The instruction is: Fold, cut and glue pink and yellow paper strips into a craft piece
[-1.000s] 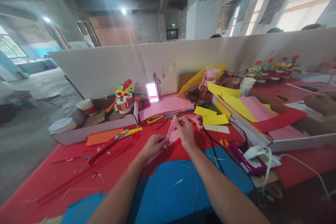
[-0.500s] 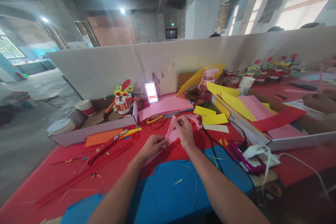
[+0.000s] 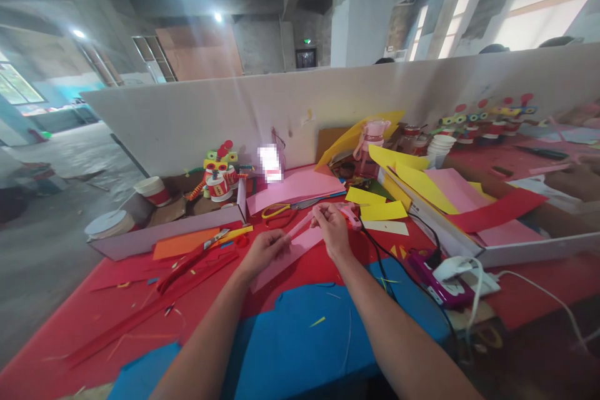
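Observation:
Between my two hands stretches a narrow pink paper strip (image 3: 300, 225). My left hand (image 3: 266, 252) pinches its lower left end. At the upper right end, the closed fingers of my right hand (image 3: 330, 228) grip the strip. Under the hands lies a wider pink paper piece (image 3: 293, 255) on the red table cover. Just behind my right hand is a pink glue gun (image 3: 352, 217), partly hidden by the hand. Scissors with yellow and red handles (image 3: 277, 214) lie beyond the strip. A stack of pink sheets (image 3: 296, 190) is farther back.
At left stands a box (image 3: 173, 236) with paper cups and a paper-cup figure (image 3: 219, 175). At right, another box (image 3: 520, 255) holds coloured paper. A purple power strip (image 3: 440, 284) with cables lies near my right forearm. Yellow sheets (image 3: 384, 210) and a white partition (image 3: 187, 112) are behind.
My hands have moved apart, the left one going left and slightly up. More of the narrow pink strip shows between them, and more of the wider pink paper below is uncovered.

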Demonstrator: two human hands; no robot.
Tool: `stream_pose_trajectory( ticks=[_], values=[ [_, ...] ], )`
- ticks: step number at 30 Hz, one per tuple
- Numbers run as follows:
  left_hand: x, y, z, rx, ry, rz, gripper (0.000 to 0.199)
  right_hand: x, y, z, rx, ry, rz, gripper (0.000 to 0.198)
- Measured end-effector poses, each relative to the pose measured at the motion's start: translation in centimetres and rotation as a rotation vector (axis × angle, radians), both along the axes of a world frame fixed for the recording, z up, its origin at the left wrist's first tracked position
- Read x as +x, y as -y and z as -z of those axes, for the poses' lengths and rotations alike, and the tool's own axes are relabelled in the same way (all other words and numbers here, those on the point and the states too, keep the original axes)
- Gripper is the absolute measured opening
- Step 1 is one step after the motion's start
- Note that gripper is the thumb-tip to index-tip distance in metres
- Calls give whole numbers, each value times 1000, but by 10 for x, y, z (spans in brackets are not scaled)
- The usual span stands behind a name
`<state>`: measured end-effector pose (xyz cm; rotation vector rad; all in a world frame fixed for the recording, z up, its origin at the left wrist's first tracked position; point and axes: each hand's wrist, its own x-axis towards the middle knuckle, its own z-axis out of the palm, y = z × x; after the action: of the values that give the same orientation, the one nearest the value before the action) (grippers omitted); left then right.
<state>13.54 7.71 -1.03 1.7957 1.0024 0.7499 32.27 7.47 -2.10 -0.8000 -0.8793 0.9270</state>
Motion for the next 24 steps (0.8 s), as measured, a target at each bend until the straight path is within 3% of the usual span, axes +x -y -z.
stream_pose_trajectory(
  ticks=[3,6,9,11,14,17,24],
  values=[
    [-10,-8,-4,-9,133,-226,40,1,-3,6,-50,45,12,26],
    [-19,-12,-7,43,158,-341,35,3,-2,9,-104,237,53,21],
    [-22,-11,-7,213,-38,-364,29,3,3,7,-30,587,241,11],
    [-18,-8,-5,379,-215,-339,25,-1,9,4,104,838,280,20],
    [-8,-1,-2,564,-349,-215,23,-13,17,3,248,1117,76,40],
    [0,5,0,670,-377,-129,27,-21,19,8,247,1223,-98,51],
    [3,9,-4,672,-371,-100,27,-19,14,15,223,1148,-160,53]
  ],
)
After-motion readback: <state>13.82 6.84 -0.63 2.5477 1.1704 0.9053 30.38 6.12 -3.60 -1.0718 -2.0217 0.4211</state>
